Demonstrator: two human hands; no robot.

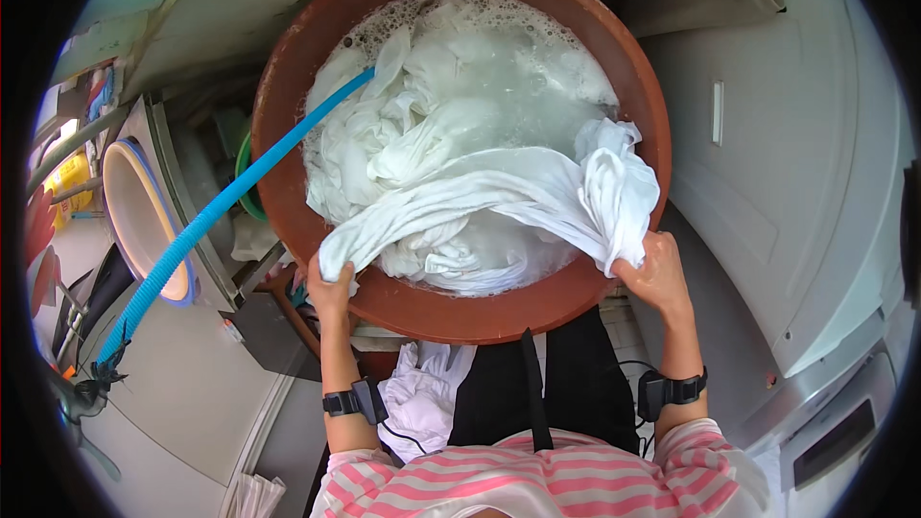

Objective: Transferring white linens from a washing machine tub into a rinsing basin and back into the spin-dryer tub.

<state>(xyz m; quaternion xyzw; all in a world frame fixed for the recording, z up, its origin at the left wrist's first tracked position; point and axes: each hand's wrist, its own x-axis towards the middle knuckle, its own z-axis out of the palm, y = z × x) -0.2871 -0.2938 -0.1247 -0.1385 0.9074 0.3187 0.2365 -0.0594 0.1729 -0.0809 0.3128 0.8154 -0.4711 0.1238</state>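
Note:
A length of wet white cloth [468,187] stretches between my hands across the near part of a round reddish-brown tub [475,320]. My left hand [332,291] grips one end at the tub's near left rim. At the near right rim, my right hand [651,270] holds the other end, where the cloth is bunched and twisted. More white fabric [424,137] lies soaking in cloudy, foamy water behind and below the held piece. The end of a ribbed blue hose [245,180] reaches over the left rim to the soaking fabric.
Left, the hose joins a tap [83,403] near an oval basin [140,223] with a blue rim. A green container [248,187] stands beside the tub. To the right is a large grey-white appliance casing [748,158]. White cloth [421,403] is heaped below the tub, by my legs.

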